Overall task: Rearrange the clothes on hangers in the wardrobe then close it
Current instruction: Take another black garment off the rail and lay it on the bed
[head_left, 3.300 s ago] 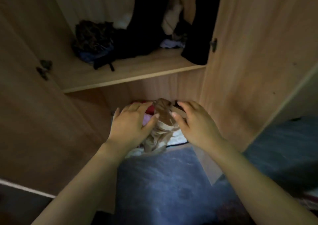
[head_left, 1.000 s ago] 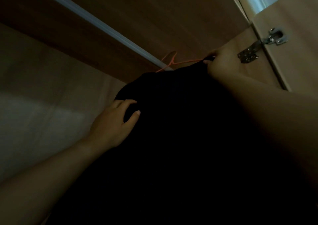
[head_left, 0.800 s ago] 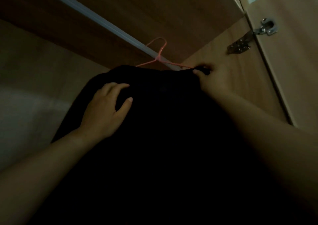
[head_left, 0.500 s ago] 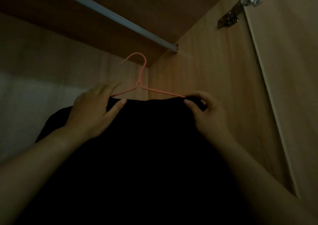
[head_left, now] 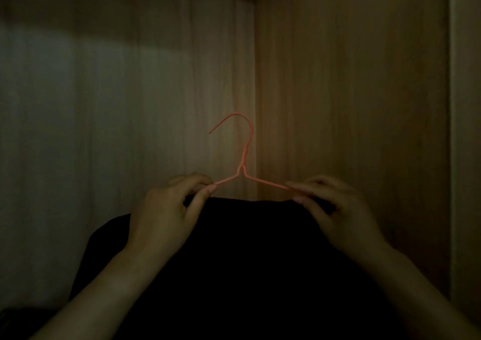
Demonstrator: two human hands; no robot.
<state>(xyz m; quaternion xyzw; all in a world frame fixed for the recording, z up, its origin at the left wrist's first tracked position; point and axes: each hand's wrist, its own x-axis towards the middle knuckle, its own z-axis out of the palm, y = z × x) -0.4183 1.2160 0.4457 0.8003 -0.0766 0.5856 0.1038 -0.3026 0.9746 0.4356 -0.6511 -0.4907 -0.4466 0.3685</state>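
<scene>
You hold the orange wire hanger (head_left: 243, 155) by its two sloping arms. Your left hand (head_left: 164, 217) pinches the left arm between thumb and forefinger, and your right hand (head_left: 341, 217) pinches the right arm the same way. The black garment (head_left: 247, 261) hangs directly below your fingertips. Its top edge appears caught in both pinches, probably so it cannot slide off the thin wire. The hook rises between and above your fingers, touching nothing, and no rail is in view. The wardrobe's side panel (head_left: 351, 92) stands just beyond your right fingers. Hooking the hanger onto a rail looks like the next step.
</scene>
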